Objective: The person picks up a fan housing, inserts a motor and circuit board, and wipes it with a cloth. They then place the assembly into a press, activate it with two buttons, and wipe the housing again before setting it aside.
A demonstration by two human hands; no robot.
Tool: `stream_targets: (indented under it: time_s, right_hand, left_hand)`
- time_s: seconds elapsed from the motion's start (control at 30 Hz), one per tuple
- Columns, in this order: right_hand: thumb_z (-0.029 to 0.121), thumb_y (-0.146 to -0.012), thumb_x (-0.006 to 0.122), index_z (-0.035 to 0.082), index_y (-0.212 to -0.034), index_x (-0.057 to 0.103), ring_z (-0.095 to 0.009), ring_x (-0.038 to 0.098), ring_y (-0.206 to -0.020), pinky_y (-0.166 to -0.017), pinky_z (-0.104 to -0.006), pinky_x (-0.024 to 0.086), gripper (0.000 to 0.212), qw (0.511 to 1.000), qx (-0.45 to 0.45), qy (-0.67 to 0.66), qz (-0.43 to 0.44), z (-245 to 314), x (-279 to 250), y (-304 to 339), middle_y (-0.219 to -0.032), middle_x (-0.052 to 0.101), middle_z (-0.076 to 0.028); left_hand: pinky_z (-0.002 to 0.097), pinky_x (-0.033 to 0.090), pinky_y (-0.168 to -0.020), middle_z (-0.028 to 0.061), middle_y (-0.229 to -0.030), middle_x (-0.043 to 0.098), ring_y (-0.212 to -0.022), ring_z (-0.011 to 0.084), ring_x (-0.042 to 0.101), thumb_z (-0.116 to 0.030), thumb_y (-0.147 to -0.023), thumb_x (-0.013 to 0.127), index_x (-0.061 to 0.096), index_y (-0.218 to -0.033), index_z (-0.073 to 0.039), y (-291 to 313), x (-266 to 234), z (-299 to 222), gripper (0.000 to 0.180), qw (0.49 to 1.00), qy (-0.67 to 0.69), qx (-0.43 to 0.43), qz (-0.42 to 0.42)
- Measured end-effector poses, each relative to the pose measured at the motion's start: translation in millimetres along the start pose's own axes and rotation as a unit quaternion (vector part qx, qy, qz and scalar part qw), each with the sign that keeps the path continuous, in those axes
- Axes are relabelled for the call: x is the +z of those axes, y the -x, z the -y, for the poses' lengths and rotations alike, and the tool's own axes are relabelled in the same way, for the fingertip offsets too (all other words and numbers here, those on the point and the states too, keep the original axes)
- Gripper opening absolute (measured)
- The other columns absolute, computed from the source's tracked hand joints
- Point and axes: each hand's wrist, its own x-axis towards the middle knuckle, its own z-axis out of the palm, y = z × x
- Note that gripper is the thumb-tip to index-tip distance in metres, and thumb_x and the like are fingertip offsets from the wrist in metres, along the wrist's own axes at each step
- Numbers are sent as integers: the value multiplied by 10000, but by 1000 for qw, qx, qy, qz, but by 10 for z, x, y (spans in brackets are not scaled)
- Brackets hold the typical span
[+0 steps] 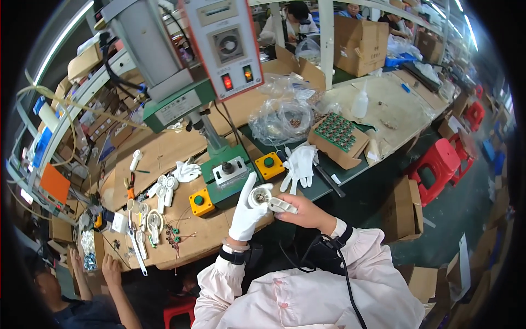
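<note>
My left hand point(245, 216), in a white glove, is closed around the round head of a white plastic housing point(260, 196), with one finger stretched up. Small metallic-looking parts show inside the open cup of that head. My bare right hand point(311, 213) grips the pale handle point(283, 205) of the same piece. Whether head and handle are joined, I cannot tell. Just beyond my hands stands a green press point(230, 176) with a metal fixture on its base. A yellow box with a green button point(201, 202) sits left of it, and another yellow button box point(269, 165) to the right.
White gloves point(300, 164) and a dark bar point(330, 181) lie right of the press. Beyond are a carton of green circuit boards point(335, 133) and plastic bags point(282, 118). White round-headed pieces point(155, 222) cover the left bench, beside a co-worker's hands point(111, 270). Red stools point(435, 170) stand right.
</note>
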Motion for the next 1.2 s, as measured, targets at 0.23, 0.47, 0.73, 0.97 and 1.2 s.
stream_targets:
  time_s: [0.23,0.47,0.73,0.97,1.2]
  right_hand:
    - [179,-868,675,38,-1206,561,-119,626,-802,-720,-269,504,383,999,-10,30,-43,64,54,21,-948,652,-50]
    - [252,-844,712,90,-1160,606,-138,631,-675,-606,-258,490,370,987,-32,156,-19,-26,-62,34,-807,658,-26]
    - [397,-834,691,107,-1088,622,-207,638,-647,-566,-324,486,392,969,-88,227,-37,-185,-82,90,-811,658,-39]
    - [374,-813,719,108,-1068,626,-216,641,-643,-564,-329,488,380,980,-50,182,-69,-149,-71,140,-768,657,-48]
    - [333,-790,747,95,-1023,614,-210,649,-627,-542,-320,490,359,975,-31,205,-77,-90,69,118,-746,661,-36]
  left_hand:
    - [255,497,-747,93,-1162,594,-930,153,593,-290,-841,730,356,-1435,-69,90,-147,53,736,986,-95,20,-132]
    - [234,488,-752,107,-1202,576,-915,129,574,-253,-818,755,386,-1400,-49,239,-192,13,718,978,-89,28,-184]
    - [309,491,-823,126,-1258,532,-986,182,573,-333,-854,712,340,-1447,-99,254,-72,122,738,977,-136,29,-163]
    - [334,478,-877,138,-1278,523,-1009,197,571,-418,-912,610,289,-1478,-116,182,113,214,717,976,-108,20,-190]
    - [357,475,-904,128,-1266,530,-1024,204,575,-426,-950,538,264,-1487,-112,208,-148,453,679,990,47,-15,-133]
